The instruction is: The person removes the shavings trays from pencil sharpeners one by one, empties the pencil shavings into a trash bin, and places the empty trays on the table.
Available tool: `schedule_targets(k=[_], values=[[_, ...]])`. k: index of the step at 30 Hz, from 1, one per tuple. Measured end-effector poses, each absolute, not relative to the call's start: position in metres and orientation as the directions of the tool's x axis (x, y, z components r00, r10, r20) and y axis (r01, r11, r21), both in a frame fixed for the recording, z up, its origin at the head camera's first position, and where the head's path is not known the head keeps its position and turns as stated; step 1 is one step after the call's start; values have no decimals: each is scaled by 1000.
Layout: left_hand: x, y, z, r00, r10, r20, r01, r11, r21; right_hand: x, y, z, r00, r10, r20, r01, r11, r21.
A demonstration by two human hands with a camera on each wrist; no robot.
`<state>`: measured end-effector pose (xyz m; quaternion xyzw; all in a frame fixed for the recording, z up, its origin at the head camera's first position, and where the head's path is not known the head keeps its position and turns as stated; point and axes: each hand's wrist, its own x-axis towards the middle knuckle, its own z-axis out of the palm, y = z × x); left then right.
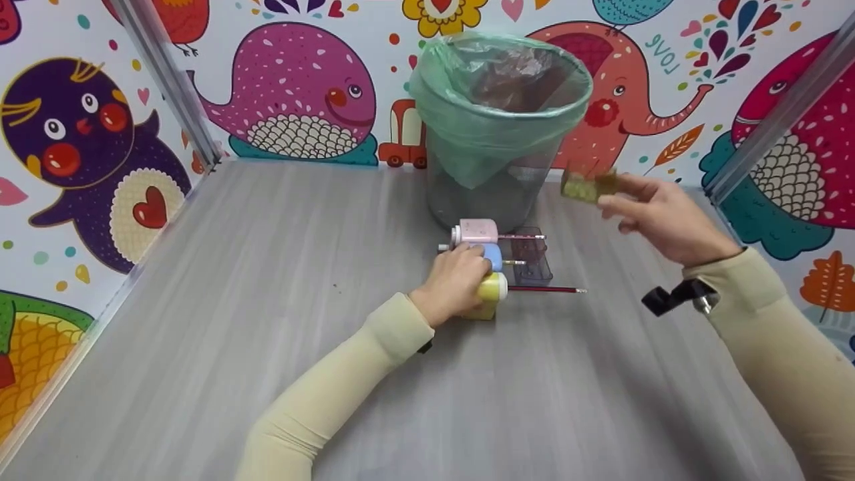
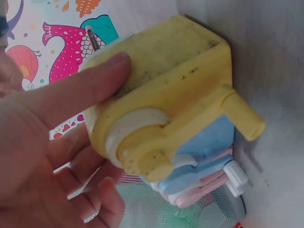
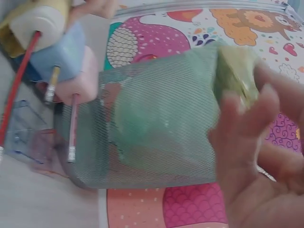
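My left hand [image 1: 453, 284] grips a yellow crank pencil sharpener [image 2: 185, 66], its thumb lying along the dark-smudged top. A red pencil [image 1: 544, 289] sticks out of its white front. Beside it stand a blue sharpener [image 1: 493, 256] and a pink sharpener [image 1: 479, 230], each with a pencil in it. Up in the air near the bin, my right hand [image 1: 668, 217] pinches a small see-through yellowish shavings drawer [image 1: 580, 188] between thumb and fingers. Something pale shows inside that drawer, but blur hides the detail. Clear drawers [image 1: 531, 257] lie on the table under the pencils' ends.
A mesh waste bin [image 1: 484, 180] with a green plastic liner [image 1: 441, 113] stands behind the sharpeners, against the back wall. Walls printed with cartoon animals border the grey wood-look table [image 1: 267, 267]. Small dark specks [image 1: 336, 286] lie left of the sharpeners.
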<state>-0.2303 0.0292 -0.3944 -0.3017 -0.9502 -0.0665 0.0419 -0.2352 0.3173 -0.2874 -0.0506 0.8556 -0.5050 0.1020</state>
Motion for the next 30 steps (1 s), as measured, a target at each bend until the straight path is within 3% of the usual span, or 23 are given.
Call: schedule_targets(k=[9,17,22,30], values=[[-231,29,-395,-820,564,93,572,814,100,-253,307,-265,-993,-118,0,-19,164,-986],[-232,30,-394,-823,561,84,567,817,102,-269,300,-247,-996,-31,82,-83,40,-996],[-231,29,-394,-826,557,93,564,820,96,-285,286,-234,-997,15,72,-71,52,-996],[-230,28,-397,-789,581,200,602,797,59,-309,260,-226,-986,99,131,-99,280,-955]])
